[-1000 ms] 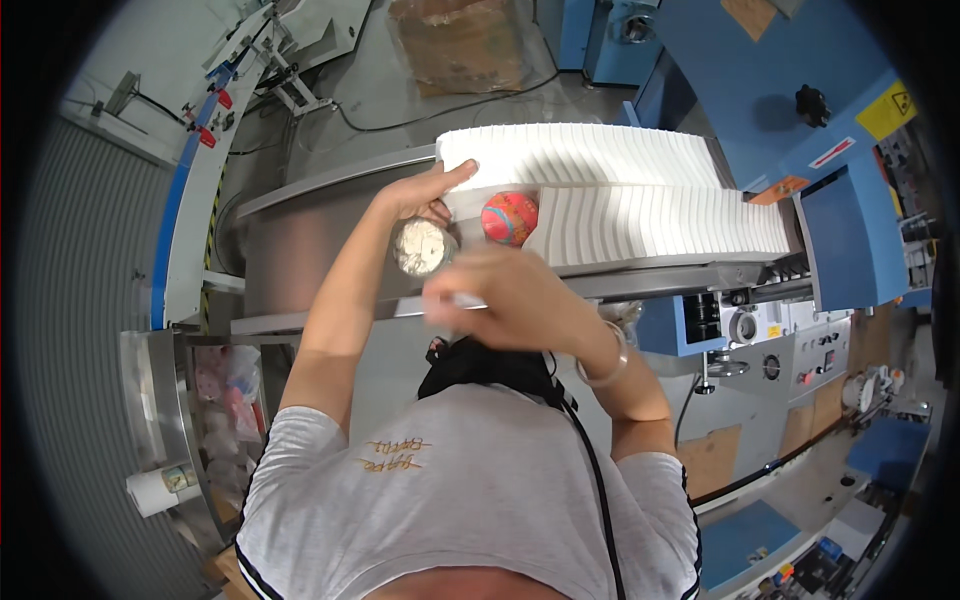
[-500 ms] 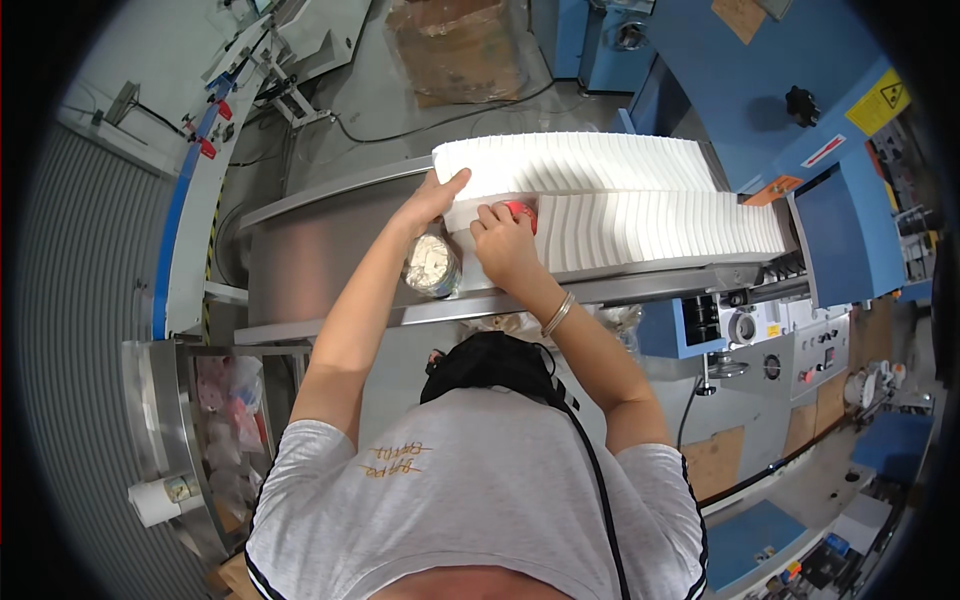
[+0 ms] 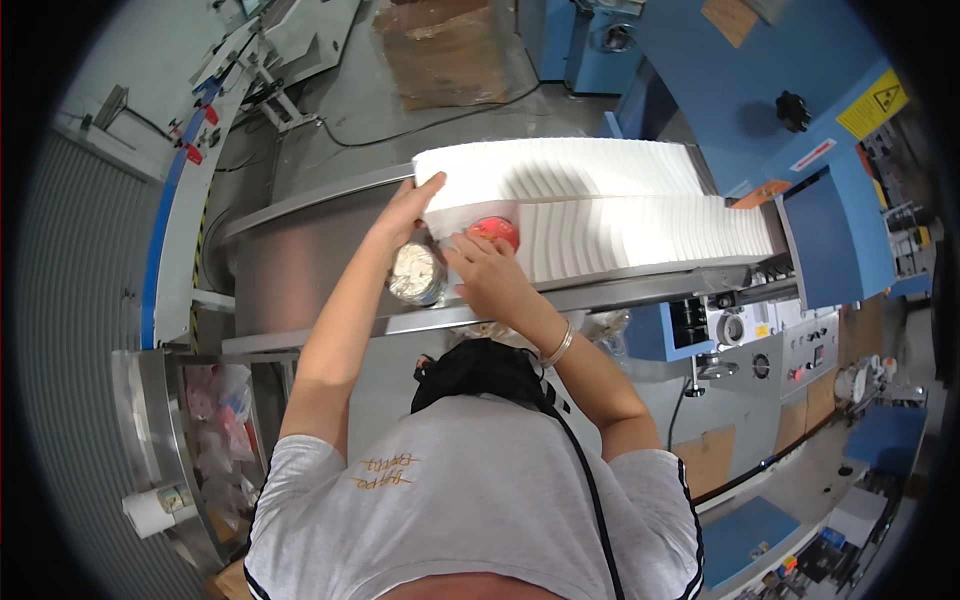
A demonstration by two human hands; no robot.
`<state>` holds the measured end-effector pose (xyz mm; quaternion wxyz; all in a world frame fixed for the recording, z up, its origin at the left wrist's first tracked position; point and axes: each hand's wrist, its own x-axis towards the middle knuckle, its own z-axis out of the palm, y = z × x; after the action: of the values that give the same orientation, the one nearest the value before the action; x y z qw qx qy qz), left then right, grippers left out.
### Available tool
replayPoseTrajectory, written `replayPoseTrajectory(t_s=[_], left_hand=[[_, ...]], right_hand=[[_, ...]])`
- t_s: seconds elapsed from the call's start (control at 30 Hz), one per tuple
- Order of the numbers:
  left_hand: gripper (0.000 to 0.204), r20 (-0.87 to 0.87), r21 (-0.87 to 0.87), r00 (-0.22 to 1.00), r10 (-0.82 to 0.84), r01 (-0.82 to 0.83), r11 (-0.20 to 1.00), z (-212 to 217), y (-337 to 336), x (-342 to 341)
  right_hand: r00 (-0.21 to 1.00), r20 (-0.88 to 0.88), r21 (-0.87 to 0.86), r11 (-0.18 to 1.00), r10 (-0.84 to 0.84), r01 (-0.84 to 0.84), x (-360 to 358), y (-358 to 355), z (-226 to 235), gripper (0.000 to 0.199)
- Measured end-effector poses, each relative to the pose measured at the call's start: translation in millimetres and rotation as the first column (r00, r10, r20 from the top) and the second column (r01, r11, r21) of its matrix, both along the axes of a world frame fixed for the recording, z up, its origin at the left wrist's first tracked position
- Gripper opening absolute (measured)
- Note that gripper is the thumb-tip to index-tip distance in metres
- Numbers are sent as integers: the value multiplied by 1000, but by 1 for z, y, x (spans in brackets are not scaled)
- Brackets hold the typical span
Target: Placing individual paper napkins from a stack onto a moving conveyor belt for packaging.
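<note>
Two long rows of white, thin-layered stacks lie on a metal conveyor bed (image 3: 310, 265). My left hand (image 3: 405, 212) grips the left end of the far white stack (image 3: 560, 165), its thumb over the top edge; its other fingers are partly hidden. A round red object (image 3: 494, 233) rests at the left end of the near white stack (image 3: 640, 235). Just below it is my right hand (image 3: 492, 282), fingers stretched out and slightly apart, with the fingertips close to the red object; I cannot tell whether they touch. Between my forearms stands a round container (image 3: 416, 273) with a crumpled, pale gold top.
A blue machine (image 3: 830, 235) stands at the rows' right end, with a control panel (image 3: 810, 350) below. A metal rail (image 3: 400, 322) borders the bed's near side. To the left is a metal shelf (image 3: 195, 440) holding plastic bags. A plastic-wrapped carton (image 3: 440, 50) lies beyond.
My right hand has drawn back from the red object toward me and to the left, its fingers loosening, so more of the object shows. My left hand stays at the far stack's end.
</note>
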<state>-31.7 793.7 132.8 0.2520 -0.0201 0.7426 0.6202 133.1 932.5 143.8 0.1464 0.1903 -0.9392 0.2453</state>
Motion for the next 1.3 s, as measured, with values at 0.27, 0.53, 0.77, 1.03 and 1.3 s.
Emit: replayPoseTrajectory(t_s=[0.27, 0.53, 0.77, 1.03, 1.3], left_hand=[[86, 80, 19, 997, 20, -21, 1000, -10, -11, -18], [85, 46, 146, 995, -87, 79, 986, 17, 25, 1], [92, 44, 180, 996, -83, 74, 981, 2, 20, -3], [103, 45, 47, 999, 10, -12, 999, 1, 16, -6], [85, 14, 113, 998, -64, 62, 992, 3, 32, -12]], right_hand=[[985, -121, -327, 942, -119, 74, 6, 79, 39, 39], [852, -131, -116, 862, -506, 494, 5, 190, 37, 25], [636, -98, -80, 643, -765, 761, -46, 259, 20, 19], [487, -5, 6, 487, -873, 873, -86, 280, 5, 18], [390, -25, 71, 387, -921, 919, -80, 292, 16, 17]])
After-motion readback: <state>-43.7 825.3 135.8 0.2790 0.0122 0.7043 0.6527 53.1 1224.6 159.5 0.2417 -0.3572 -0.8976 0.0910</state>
